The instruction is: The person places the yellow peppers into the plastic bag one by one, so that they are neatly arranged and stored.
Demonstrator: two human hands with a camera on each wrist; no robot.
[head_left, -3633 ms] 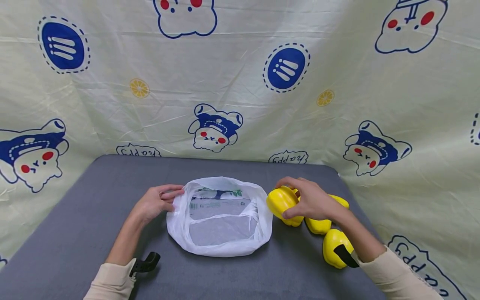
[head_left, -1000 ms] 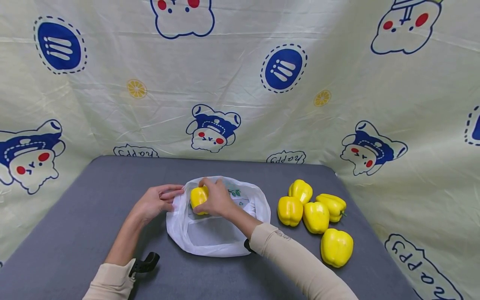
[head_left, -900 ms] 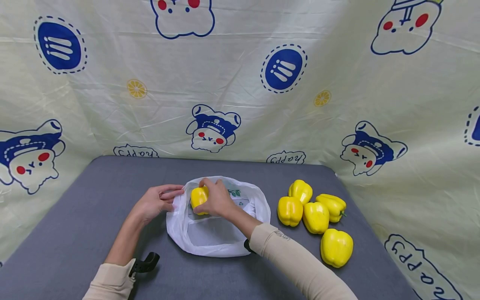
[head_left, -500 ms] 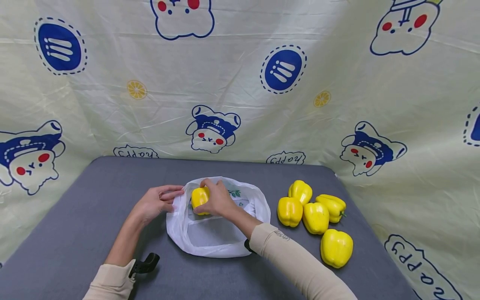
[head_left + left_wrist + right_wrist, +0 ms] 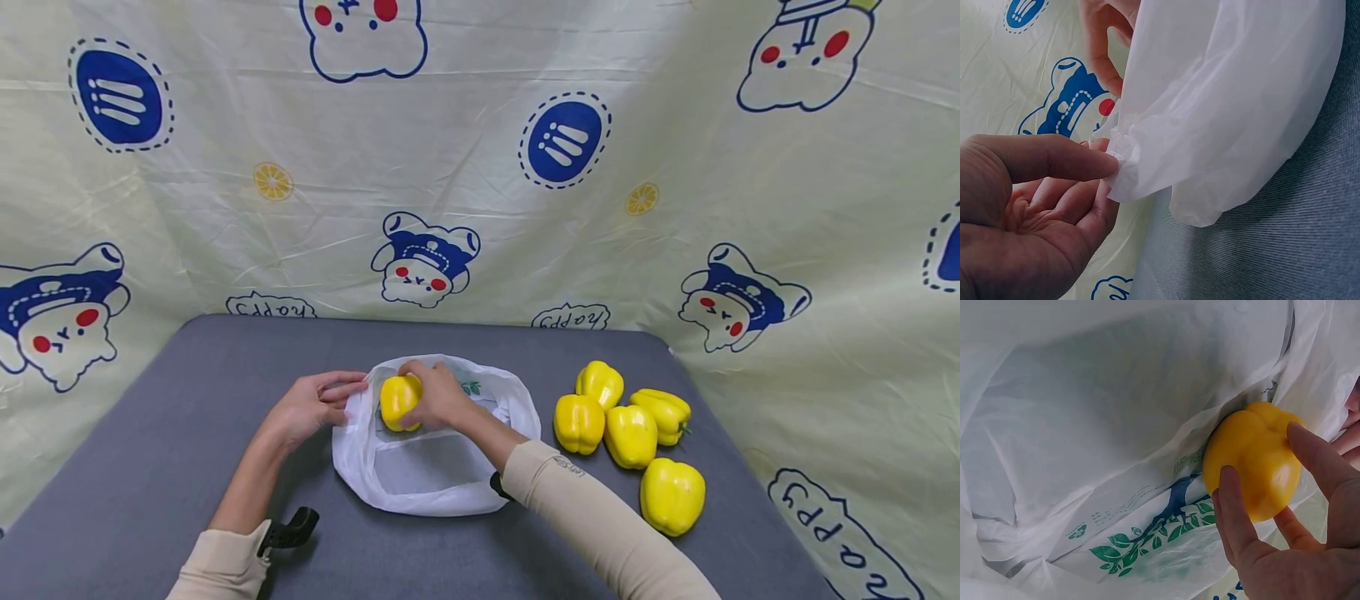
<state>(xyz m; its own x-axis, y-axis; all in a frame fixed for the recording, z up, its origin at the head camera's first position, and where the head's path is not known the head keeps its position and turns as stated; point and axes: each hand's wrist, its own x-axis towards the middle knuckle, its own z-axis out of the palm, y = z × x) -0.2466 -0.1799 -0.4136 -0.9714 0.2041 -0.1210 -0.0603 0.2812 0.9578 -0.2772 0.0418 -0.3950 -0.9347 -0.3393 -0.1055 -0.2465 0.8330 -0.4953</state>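
A white plastic bag stands with its mouth spread wide on the table, green leaf print showing on its inner wall. At its left rim, my left hand pinches the thin plastic between thumb and fingers, seen close up as a crumpled bag edge in the left wrist view. Inside the bag's mouth, toward the left, is a yellow bell pepper. My right hand has its thumb and fingers around that pepper; in the right wrist view the fingertips lie against its skin.
To the bag's right, several more yellow bell peppers lie in a loose group on the grey table; one pepper sits nearer the front. A printed cartoon curtain hangs behind the table.
My right hand has carried a pepper from the right-hand group leftward into the bag's mouth. In the last half second its thumb has drawn back, showing more pepper. My left hand stays put.
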